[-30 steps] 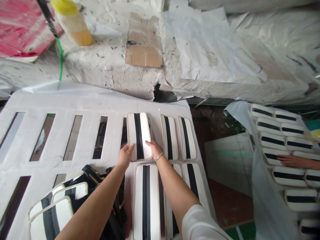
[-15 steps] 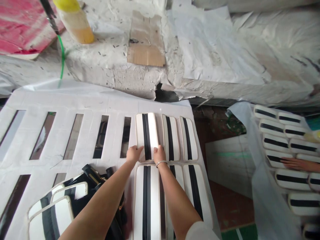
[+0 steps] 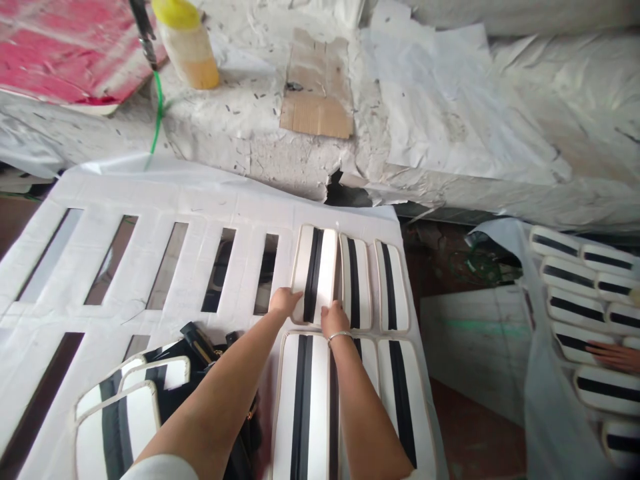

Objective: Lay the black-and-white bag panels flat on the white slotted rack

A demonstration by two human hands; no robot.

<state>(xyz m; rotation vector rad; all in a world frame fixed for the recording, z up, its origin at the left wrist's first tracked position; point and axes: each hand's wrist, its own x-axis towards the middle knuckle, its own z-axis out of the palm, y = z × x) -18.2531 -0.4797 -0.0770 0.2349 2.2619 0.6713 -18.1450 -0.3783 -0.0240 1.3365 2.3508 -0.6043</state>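
Observation:
Between my two hands is a white panel with a black centre stripe and a pale raised edge (image 3: 324,267), at the upper row of the slotted white board (image 3: 240,207). My left hand (image 3: 285,303) grips its lower left edge, thumb on top. Closed at the lower right edge is my right hand (image 3: 334,320), with a bracelet on the wrist. Two similar striped panels (image 3: 364,287) lie just to the right. Below, longer striped panels (image 3: 283,407) lie in a row, partly hidden by my right forearm.
A pile of striped panels with black parts (image 3: 140,420) lies at lower left. Behind the board runs a paper-covered ledge (image 3: 240,140) with a yellow-capped bottle (image 3: 193,60) and cardboard (image 3: 317,93). Another person's hand (image 3: 615,355) rests on panels on a second board.
The view has shifted, so the scene sits further right in the picture. Both hands stay on the same panel, which lies at about the same place on the board.

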